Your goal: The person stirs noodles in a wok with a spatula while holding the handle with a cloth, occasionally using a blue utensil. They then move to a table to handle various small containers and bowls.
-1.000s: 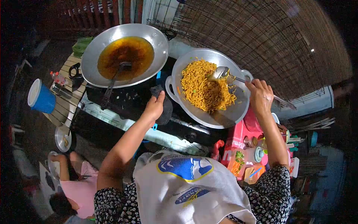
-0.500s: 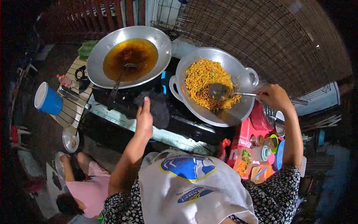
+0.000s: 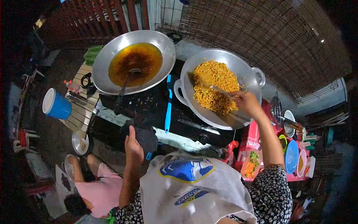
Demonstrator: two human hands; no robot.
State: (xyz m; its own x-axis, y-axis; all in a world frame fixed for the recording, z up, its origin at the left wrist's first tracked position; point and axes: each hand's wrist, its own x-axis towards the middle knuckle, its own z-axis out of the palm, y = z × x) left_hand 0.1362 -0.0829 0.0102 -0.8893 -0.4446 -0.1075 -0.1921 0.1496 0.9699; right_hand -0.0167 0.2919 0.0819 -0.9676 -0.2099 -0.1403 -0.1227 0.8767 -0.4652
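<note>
My right hand (image 3: 245, 102) grips the handle of a metal spatula (image 3: 220, 89), whose blurred head is among yellow noodles (image 3: 214, 80). The noodles lie in a silver two-handled wok (image 3: 246, 74). My left hand (image 3: 133, 147) holds a dark cloth (image 3: 143, 134) near the stove's front edge. Left of the noodle wok stands a second silver wok (image 3: 100, 69) with brown-yellow oil (image 3: 138, 56) and a ladle (image 3: 128, 82) in it. A blue-handled brush (image 3: 169, 108) lies on the black stove (image 3: 149, 102) between the woks.
At the left, a blue bucket (image 3: 59, 106) stands beside a slatted table (image 3: 80, 112). A person in pink (image 3: 99, 194) sits at the lower left. On a red cloth (image 3: 248, 143) at the right are a vegetable container (image 3: 251, 164) and a blue bowl (image 3: 291, 156).
My left hand and the cloth have moved back toward me, uncovering the blue brush. My right hand has moved left, and the spatula head has swept to the noodles' left side.
</note>
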